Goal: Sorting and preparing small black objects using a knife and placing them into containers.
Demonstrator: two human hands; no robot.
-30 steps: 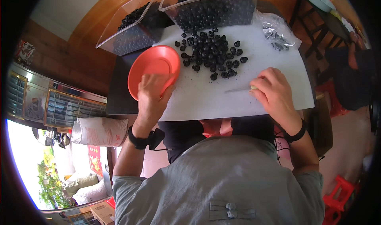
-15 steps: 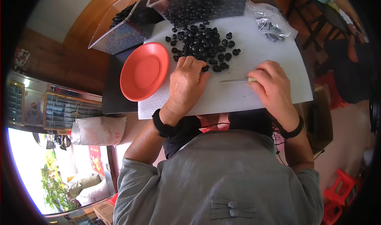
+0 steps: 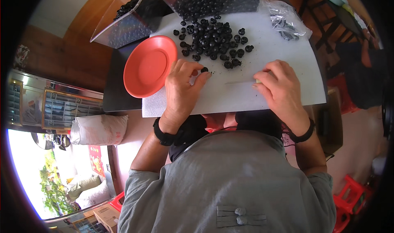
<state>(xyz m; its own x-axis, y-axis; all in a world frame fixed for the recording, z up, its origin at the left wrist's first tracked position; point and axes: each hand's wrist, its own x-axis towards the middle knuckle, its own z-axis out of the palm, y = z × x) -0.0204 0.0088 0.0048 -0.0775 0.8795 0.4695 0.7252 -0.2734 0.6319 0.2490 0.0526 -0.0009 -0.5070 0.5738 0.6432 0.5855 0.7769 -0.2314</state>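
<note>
My left hand (image 3: 180,87) pinches one small round black piece (image 3: 204,69) between thumb and fingertips, just above the white foam sheet (image 3: 230,99). My right hand (image 3: 281,83) grips the pale handle of a thin pointed blade (image 3: 239,82), whose tip points left toward that piece without touching it. Beyond the hands lies a loose pile of black knobbed pieces (image 3: 211,38), several of them scattered at its edges. An orange-red plastic dish (image 3: 150,66) stands left of the pile, close behind my left hand, with nothing in it. Dark crumbs dot the foam near the pile.
Two clear bins, one at the back left (image 3: 123,25) and one at the back (image 3: 246,3), hold many black pieces. A clear plastic bag (image 3: 287,21) lies at the far right of the sheet. Another person's dark clothing (image 3: 363,75) shows at the right. Red stools (image 3: 351,194) stand below.
My left hand has drawn left and away from the pile, with a black piece in its fingertips. My right hand stays nearly in place with the blade. The whole view has shifted slightly.
</note>
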